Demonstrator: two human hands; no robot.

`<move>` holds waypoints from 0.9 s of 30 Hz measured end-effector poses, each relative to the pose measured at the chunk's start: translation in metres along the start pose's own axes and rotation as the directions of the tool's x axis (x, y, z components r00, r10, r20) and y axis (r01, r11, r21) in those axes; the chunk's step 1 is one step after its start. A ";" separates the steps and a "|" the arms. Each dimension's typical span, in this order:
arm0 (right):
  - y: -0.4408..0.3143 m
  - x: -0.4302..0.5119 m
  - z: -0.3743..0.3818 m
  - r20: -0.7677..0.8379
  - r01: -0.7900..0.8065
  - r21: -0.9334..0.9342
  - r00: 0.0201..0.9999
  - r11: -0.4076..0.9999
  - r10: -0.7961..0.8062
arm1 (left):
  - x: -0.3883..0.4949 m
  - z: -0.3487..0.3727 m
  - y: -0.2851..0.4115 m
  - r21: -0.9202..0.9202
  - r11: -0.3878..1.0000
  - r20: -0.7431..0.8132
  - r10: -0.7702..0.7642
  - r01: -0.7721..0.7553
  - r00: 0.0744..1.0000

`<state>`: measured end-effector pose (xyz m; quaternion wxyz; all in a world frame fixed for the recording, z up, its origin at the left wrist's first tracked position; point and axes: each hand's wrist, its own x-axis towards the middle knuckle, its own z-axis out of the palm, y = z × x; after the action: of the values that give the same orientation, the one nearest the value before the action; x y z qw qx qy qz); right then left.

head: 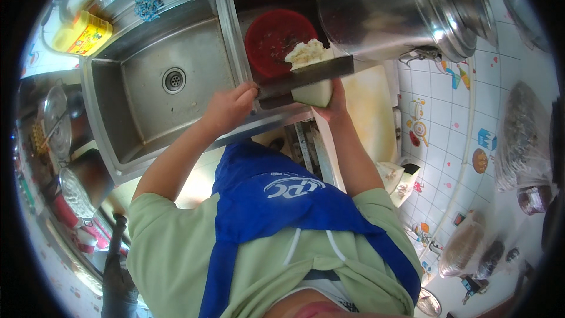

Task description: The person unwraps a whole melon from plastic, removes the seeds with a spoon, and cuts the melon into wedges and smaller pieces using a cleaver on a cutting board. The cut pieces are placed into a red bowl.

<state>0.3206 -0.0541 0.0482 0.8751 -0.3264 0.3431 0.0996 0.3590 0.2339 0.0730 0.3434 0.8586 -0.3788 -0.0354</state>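
Note:
A knife with a broad dark blade (318,72) spans the right sink basin, its handle end in the grip of my left hand (234,108). Pale, spongy pulp (309,54) shows along the far side of the blade. On the near side is a thick wedge of pale green-white melon or gourd (314,92), which my right hand (333,101) holds from the right and below. The blade hides where pulp and wedge meet. Beneath and beyond them, a red plastic basin (260,44) sits in the right sink basin, with small scraps inside.
The left sink basin (194,48) has a drain and a few specks. A yellow tub (90,33) and a blue scrubber (148,6) stand at its far rim. Right are a large steel pot (375,13) and a pale cutting board (371,110). Pans (57,110) lie far left.

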 end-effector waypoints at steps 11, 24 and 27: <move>0.001 -0.008 0.006 0.040 -0.138 0.124 0.990 0.983 0.134 | 0.010 0.003 0.002 0.196 0.975 0.075 0.092 -0.105 0.993; 0.020 -0.012 0.045 -0.067 -0.086 -0.019 0.994 0.996 0.085 | 0.056 0.038 -0.001 0.019 0.988 0.080 -0.155 0.154 0.985; 0.005 -0.014 0.034 0.069 -0.077 -0.025 0.995 0.997 0.079 | 0.057 0.051 -0.007 -0.123 0.945 -0.035 -0.311 0.304 0.950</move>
<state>0.3263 -0.0275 0.0737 0.8783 -0.3188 0.3237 0.1488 0.3874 0.1705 0.0412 0.3931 0.8865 -0.2281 -0.0871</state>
